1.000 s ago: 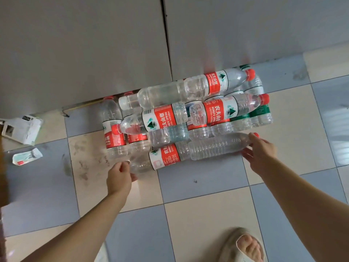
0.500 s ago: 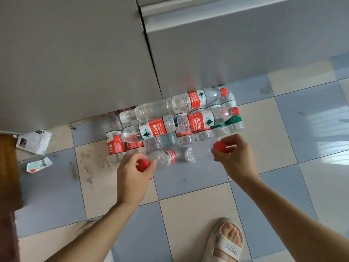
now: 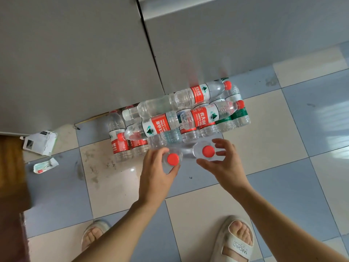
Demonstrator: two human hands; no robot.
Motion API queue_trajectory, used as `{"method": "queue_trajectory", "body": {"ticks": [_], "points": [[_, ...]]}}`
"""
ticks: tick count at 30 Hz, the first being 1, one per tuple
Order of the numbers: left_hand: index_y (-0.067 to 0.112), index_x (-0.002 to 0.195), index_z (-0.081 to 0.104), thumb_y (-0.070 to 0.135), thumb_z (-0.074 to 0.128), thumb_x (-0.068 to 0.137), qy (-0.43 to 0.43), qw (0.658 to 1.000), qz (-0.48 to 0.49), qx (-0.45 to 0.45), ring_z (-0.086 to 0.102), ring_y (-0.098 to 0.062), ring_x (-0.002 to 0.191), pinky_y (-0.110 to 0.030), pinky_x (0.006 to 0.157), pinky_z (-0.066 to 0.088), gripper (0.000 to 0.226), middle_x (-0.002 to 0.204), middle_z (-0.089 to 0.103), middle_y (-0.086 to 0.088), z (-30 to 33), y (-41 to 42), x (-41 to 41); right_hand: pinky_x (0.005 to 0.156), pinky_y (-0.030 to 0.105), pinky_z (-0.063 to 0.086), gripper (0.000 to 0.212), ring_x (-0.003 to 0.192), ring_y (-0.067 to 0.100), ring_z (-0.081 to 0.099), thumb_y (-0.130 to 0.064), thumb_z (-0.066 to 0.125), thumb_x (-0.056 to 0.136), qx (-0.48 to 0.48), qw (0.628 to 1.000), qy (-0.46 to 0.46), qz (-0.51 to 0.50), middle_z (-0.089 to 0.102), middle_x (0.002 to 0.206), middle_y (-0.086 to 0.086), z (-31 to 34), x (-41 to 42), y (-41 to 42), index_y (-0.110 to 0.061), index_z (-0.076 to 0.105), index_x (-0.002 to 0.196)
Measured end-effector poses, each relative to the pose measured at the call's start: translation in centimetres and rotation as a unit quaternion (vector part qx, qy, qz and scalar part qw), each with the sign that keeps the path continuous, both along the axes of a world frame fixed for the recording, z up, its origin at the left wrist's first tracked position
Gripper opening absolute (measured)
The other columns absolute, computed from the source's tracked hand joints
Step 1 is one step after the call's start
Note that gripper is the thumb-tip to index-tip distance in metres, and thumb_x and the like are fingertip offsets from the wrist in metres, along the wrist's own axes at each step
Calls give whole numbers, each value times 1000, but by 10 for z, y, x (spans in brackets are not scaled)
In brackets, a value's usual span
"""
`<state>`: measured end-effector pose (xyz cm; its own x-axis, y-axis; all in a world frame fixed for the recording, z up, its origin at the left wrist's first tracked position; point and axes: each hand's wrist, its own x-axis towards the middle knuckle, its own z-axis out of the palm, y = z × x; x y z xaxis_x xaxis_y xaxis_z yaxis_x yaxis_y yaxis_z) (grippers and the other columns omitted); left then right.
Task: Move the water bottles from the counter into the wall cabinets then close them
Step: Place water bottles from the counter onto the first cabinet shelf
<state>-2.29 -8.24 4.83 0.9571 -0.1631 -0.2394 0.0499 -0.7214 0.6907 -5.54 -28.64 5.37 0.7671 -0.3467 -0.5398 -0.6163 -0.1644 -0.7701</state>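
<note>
Both hands are down at the near edge of the bottle pile (image 3: 181, 118) on the tiled floor (image 3: 273, 133). Left hand (image 3: 156, 173) grips a clear bottle (image 3: 172, 159) seen cap-on: red cap facing the camera, fingers and thumb curled round the shoulder just below it. Right hand (image 3: 224, 163) holds a second bottle (image 3: 207, 151) the same way, thumb on the near side, fingers spread and curved over the far side; grip looks looser than the left, body mostly blurred, so I can't tell how much of it is in contact. The two held bottles sit just beside each other, caps apart, right one slightly farther. Rest of the pile sits against the foot of the grey cabinet doors (image 3: 75, 63): one row standing upright, red labels on the left, green labels (image 3: 239, 114) at the right end, and four bottles lying crosswise on top, red caps pointing right on two, left on one. Far-left on the floor: a crumpled white paper packet (image 3: 40, 141) and a small flattened wrapper (image 3: 45, 165), well apart from the pile. Wooden edge (image 3: 11, 167) at the left border. Near edge of frame: two feet in pale slide sandals (image 3: 236, 242), one on each side.
</note>
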Motion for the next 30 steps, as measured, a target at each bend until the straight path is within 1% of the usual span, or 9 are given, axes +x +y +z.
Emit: {"method": "queue_trajectory", "body": {"ticks": [5,8,10,13,16,18,21,24,30], "points": [[28,131,58,22,94,67,128,988,67,-63,55,-13,118,-41,101,51,73,125,52,11,-49,6,1,87,24,48,76,118,19,55,-14,91,71,58,998,36,-4,55,132,4,-47,-4,-6,-30,53,135],[45,125,58,27,98,58,164,977,96,-96,58,-8,119,-29,101,50,80,129,57,9,-78,3,7,99,37,49,80,121,24,55,-12,92,69,61,997,44,33,53,135,8,-73,1,-5,-35,54,135],[52,119,56,29,98,56,159,978,94,-101,59,0,115,-19,96,48,79,127,59,13,-91,1,7,95,33,50,78,116,18,58,-9,92,68,57,997,27,46,57,130,5,-85,3,-3,-36,55,131],[46,115,62,27,97,58,149,978,98,-113,65,-4,107,-23,92,51,69,116,69,14,-100,0,5,78,15,51,70,95,-5,63,-2,91,65,46,998,-6,36,69,104,-16,-93,5,0,-38,59,115],[33,112,67,28,96,63,164,973,113,-116,69,-10,99,-23,84,52,58,103,73,13,-93,0,6,67,10,51,55,85,-4,66,-2,89,68,39,999,-17,16,72,94,-17,-88,6,4,-32,65,107],[27,119,66,30,95,66,185,966,128,-124,69,-9,99,-22,84,53,61,105,74,11,-80,1,6,66,13,52,43,82,5,68,-5,88,71,53,998,-7,-12,73,92,-5,-77,2,7,-24,68,105],[21,127,63,27,94,68,201,960,137,-139,68,-3,97,-13,80,52,67,109,73,8,-46,2,5,66,11,51,37,82,10,69,-6,87,72,67,997,-6,-35,75,89,-5,-42,-3,9,-20,69,100],[20,118,66,25,94,68,197,959,142,-149,66,8,90,-3,71,46,57,102,74,12,5,1,11,68,11,52,37,83,8,70,-4,86,74,82,996,-16,-27,75,92,-4,11,1,9,-17,69,104],[29,104,67,28,94,68,146,963,134,-185,66,10,86,-3,66,45,45,93,71,27,153,-5,44,73,15,56,49,93,9,70,-4,86,75,83,994,-62,26,74,101,-6,159,29,5,-23,66,116]]}}
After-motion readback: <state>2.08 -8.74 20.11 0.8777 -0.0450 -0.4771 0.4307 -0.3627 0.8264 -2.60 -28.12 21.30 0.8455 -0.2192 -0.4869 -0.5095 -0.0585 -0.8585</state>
